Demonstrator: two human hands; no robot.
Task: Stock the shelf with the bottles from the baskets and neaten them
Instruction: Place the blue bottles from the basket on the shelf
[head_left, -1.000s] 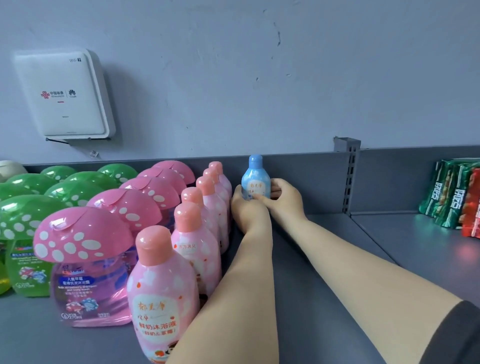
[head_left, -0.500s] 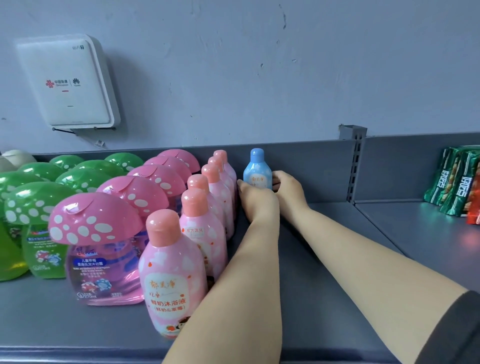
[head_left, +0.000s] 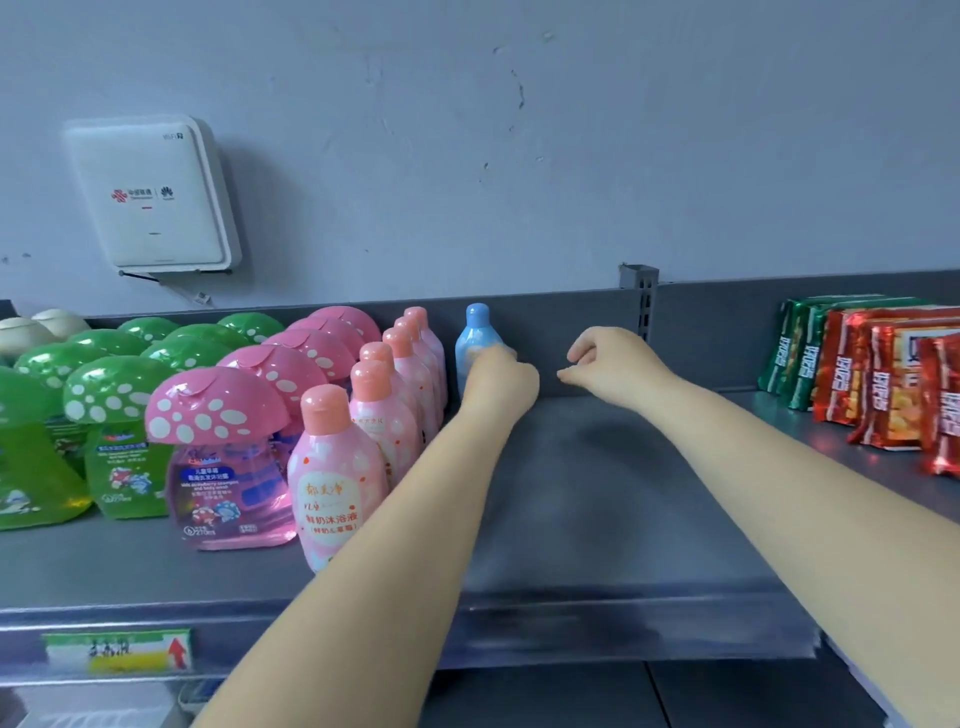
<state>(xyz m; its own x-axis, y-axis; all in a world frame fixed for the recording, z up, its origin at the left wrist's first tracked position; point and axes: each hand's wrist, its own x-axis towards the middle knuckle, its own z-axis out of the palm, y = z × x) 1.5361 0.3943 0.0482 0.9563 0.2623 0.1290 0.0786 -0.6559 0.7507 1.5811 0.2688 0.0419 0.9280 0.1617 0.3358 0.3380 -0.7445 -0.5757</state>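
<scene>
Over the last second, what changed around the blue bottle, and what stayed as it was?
The right hand let go of the blue bottle and pulled away to the right, now holding nothing, fingers loosely curled. The left hand remains at the bottle's front; whether it grips cannot be told. The bottle stays upright at the shelf back, beside the row of pink bottles, which did not move.

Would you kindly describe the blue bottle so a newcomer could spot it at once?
On the grey shelf, look along the back wall, just right of the row of pink bottles. The blue bottle stands there upright, the only blue one, at the left hand.
</scene>
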